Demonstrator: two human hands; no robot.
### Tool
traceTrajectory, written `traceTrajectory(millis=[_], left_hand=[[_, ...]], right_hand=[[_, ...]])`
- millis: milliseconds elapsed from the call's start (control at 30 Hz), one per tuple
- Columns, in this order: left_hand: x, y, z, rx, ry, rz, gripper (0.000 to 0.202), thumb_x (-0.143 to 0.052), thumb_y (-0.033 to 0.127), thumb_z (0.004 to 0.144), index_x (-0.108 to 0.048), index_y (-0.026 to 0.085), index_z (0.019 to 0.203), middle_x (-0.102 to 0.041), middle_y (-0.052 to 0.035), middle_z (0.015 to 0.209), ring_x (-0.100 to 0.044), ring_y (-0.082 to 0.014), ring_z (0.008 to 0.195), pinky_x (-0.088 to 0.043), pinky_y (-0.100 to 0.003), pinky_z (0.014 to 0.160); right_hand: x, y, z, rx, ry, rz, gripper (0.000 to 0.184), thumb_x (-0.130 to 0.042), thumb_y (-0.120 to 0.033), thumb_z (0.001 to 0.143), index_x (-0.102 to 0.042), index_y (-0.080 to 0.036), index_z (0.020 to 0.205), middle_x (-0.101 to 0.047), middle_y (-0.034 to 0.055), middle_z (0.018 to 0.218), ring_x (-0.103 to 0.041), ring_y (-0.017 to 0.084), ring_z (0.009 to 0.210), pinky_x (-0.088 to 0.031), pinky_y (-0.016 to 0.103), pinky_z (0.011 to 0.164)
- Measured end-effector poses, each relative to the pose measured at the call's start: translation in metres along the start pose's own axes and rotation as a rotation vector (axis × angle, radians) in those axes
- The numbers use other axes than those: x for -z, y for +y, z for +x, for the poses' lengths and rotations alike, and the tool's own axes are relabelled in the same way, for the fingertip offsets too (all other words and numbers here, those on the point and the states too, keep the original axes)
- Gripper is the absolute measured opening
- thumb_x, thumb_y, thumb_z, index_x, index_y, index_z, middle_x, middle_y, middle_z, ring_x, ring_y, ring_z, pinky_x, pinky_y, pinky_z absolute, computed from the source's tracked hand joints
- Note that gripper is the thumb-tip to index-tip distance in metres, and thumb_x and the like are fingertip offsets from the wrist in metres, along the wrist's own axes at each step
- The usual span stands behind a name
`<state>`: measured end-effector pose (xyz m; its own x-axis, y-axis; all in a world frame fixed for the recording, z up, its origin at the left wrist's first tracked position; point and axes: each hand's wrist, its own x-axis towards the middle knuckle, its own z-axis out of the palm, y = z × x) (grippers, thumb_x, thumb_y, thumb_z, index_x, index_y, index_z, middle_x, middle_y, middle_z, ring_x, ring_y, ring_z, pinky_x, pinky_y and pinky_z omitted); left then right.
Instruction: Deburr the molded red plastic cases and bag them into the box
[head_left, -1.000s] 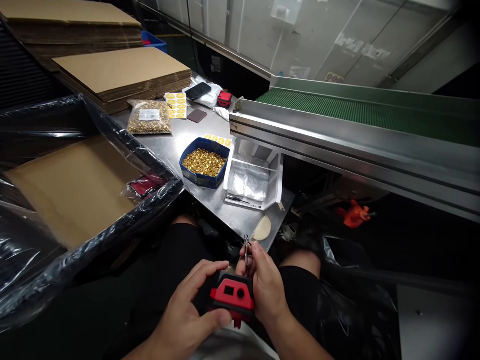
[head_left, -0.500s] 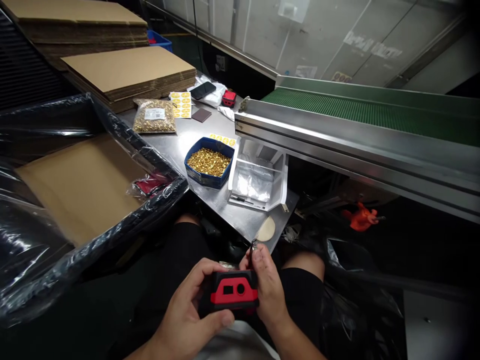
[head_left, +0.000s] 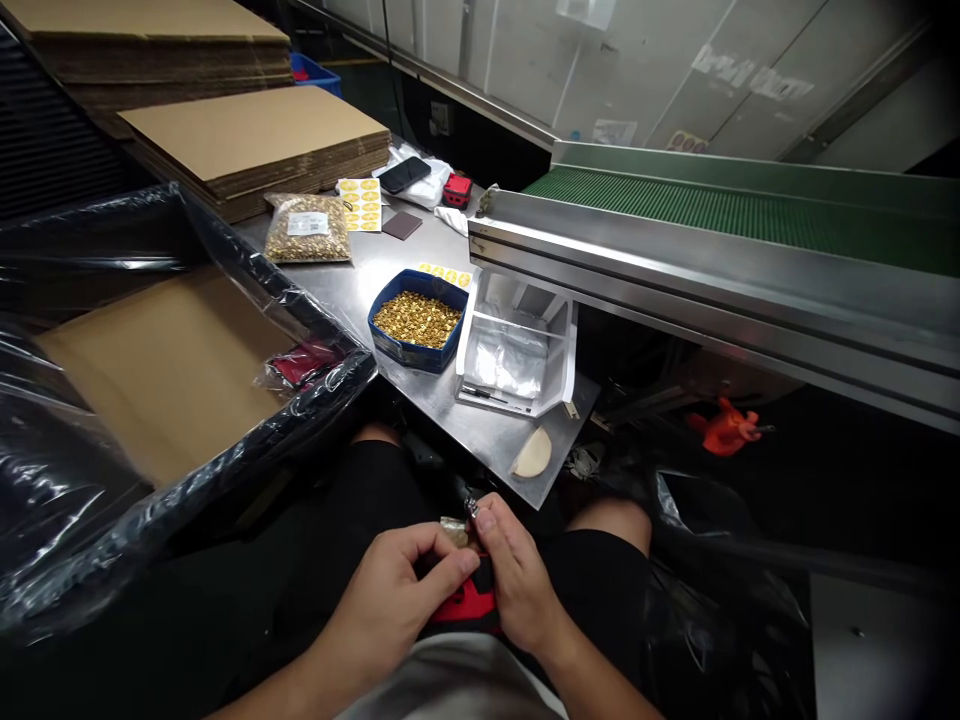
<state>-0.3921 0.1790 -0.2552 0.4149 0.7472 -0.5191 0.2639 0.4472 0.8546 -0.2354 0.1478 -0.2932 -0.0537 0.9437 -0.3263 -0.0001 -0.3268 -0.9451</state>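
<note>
Over my lap, a small red-and-black box-shaped device (head_left: 466, 606) sits low between my hands, partly covered by them. My right hand (head_left: 517, 580) is closed along its right side. A small shiny metal piece (head_left: 471, 507) shows at the right fingertips, too small to name. My left hand (head_left: 401, 590) has thumb and index finger brought together over the device's top edge; what they pinch, if anything, is hidden. Just beyond these fingers a small clear packet with something gold-toned (head_left: 454, 530) is partly visible.
On the metal table (head_left: 480, 440) stand a blue bin of gold pieces (head_left: 417, 320), a white tray with clear bags (head_left: 510, 355), and a pale half-round disc (head_left: 532, 453). A black-lined carton (head_left: 165, 380) is left, a green conveyor (head_left: 675, 215) right, stacked cardboard (head_left: 255, 140) behind.
The red-and-black device has dropped lower and tipped, its front face now mostly covered. My left thumb has moved up to meet the index finger; my right fingertips have shifted left with the shiny piece.
</note>
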Motion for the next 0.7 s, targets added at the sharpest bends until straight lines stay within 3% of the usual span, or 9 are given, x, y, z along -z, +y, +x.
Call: traceTrajectory(millis=[200, 467, 567, 700], left_hand=[[-0.012, -0.003, 0.003, 0.033, 0.082, -0.075, 0.054, -0.052, 0.060, 0.089, -0.048, 0.016, 0.058, -0.042, 0.0025, 0.056, -0.034, -0.0109, 0.054, -0.027, -0.023, 0.049], [-0.010, -0.001, -0.001, 0.051, -0.013, -0.280, 0.048, -0.052, 0.054, 0.091, -0.061, 0.014, 0.068, -0.056, -0.0016, 0.065, -0.046, -0.0131, 0.060, -0.037, -0.023, 0.057], [-0.009, 0.000, -0.004, 0.036, -0.040, -0.237, 0.045, -0.053, 0.052, 0.091, -0.060, 0.013, 0.069, -0.055, -0.0016, 0.067, -0.046, -0.0139, 0.063, -0.037, -0.023, 0.060], [-0.009, 0.000, -0.004, 0.008, 0.020, -0.074, 0.044, -0.058, 0.051, 0.089, -0.051, 0.016, 0.063, -0.048, 0.0021, 0.062, -0.040, -0.0121, 0.060, -0.034, -0.022, 0.056]], right_hand=[[0.000, 0.007, 0.000, -0.087, -0.056, 0.144, 0.036, -0.041, -0.050, 0.100, -0.047, -0.021, 0.080, -0.041, -0.0033, 0.075, -0.038, 0.012, 0.070, -0.036, 0.028, 0.067], [0.003, 0.010, 0.004, -0.126, -0.047, 0.258, 0.039, -0.040, -0.050, 0.100, -0.053, -0.019, 0.081, -0.046, -0.0015, 0.077, -0.041, 0.012, 0.072, -0.038, 0.028, 0.070], [0.004, 0.008, 0.004, -0.142, -0.064, 0.274, 0.040, -0.039, -0.052, 0.099, -0.054, -0.019, 0.083, -0.046, -0.0017, 0.074, -0.041, 0.012, 0.068, -0.037, 0.028, 0.065], [0.003, 0.001, 0.003, -0.096, -0.064, 0.153, 0.038, -0.040, -0.052, 0.099, -0.051, -0.020, 0.081, -0.047, -0.0021, 0.074, -0.043, 0.012, 0.070, -0.039, 0.028, 0.067]])
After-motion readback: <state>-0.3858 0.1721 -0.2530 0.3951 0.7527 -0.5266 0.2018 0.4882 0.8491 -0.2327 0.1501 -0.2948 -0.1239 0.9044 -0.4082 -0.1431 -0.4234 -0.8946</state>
